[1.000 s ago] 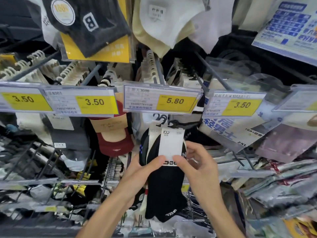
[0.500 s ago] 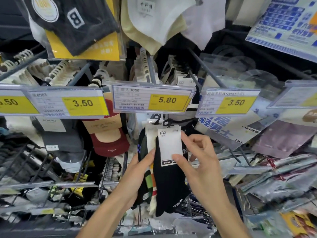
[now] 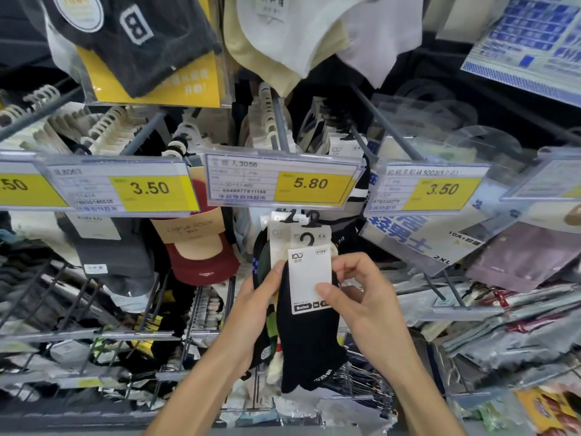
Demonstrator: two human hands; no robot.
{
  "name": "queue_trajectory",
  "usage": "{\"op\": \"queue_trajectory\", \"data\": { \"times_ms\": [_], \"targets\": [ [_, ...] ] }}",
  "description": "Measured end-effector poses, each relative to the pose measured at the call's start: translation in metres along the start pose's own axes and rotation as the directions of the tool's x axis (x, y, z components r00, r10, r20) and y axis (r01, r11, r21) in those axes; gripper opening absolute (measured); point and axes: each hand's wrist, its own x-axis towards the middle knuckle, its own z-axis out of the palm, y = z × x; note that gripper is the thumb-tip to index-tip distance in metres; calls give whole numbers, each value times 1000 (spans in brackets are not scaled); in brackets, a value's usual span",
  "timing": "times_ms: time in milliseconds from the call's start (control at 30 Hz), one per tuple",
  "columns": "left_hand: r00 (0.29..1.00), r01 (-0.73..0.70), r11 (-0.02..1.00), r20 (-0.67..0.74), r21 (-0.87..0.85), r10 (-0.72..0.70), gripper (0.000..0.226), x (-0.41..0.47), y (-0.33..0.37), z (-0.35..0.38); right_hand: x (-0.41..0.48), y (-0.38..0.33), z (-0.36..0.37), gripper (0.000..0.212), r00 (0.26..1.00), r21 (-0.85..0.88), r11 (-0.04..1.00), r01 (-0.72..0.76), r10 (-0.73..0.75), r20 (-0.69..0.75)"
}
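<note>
A pair of black socks (image 3: 309, 341) with a white card label (image 3: 309, 278) hangs in front of me, below the 5.80 price tag (image 3: 279, 182). My right hand (image 3: 361, 297) pinches the label, thumb on its front and fingers curled behind its right edge. My left hand (image 3: 254, 309) grips the left side of the bundle, thumb against the label's left edge. More sock pairs (image 3: 267, 335) with green and cream colours hang behind the black one, with black hanger hooks (image 3: 306, 239) above them.
Metal display pegs (image 3: 279, 121) stick out toward me with price tags reading 3.50 (image 3: 151, 188) and 3.50 (image 3: 441, 188). Red and grey socks (image 3: 201, 262) hang at left. Plastic-bagged garments (image 3: 518, 309) pile up at right. Wire racks (image 3: 94, 335) run below.
The black socks have come lower and slightly nearer; my right hand's fingers now curl over the label's upper right edge, and my left thumb has slid up beside the label.
</note>
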Motion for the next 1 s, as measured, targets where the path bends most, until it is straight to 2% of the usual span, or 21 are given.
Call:
{"op": "queue_trajectory", "data": {
  "times_ms": [167, 300, 400, 500, 567, 700, 800, 867, 1000],
  "targets": [
    [998, -56, 998, 14, -10, 56, 36, -1, 2, 1, 4, -1, -1, 29, 994, 103, 994, 28, -17, -110],
    [993, -87, 996, 78, -7, 87, 28, 0, 4, 2, 5, -2, 4, 32, 992, 96, 994, 47, -36, -117],
    [990, -121, 993, 71, -1, 121, 24, 1, 4, 3, 5, -4, 6, 39, 992, 91, 992, 89, -80, -100],
    [990, -133, 991, 51, 12, 132, 24, -2, 7, 6, 4, -7, 5, 34, 989, 80, 989, 121, -113, -93],
    [992, -123, 992, 12, 4, 123, 22, -2, 5, 5, 5, -8, 2, 28, 981, 110, 984, 140, -123, -150],
    [995, -78, 997, -58, -18, 76, 50, 2, -2, -8, 17, -14, -6, 23, 934, 99, 976, 193, -152, -323],
    [995, -87, 996, -52, -8, 86, 33, 1, -3, -14, 38, -26, -15, 28, 893, 55, 967, 247, -206, -400],
    [995, -89, 996, -38, 5, 89, 29, -2, -2, -15, 55, -33, -23, 30, 878, -42, 966, 256, -250, -408],
    [997, -57, 998, -45, -17, 56, 57, -5, -8, -17, 75, -41, -16, 31, 887, -125, 960, 250, -279, -367]
  ]
}}
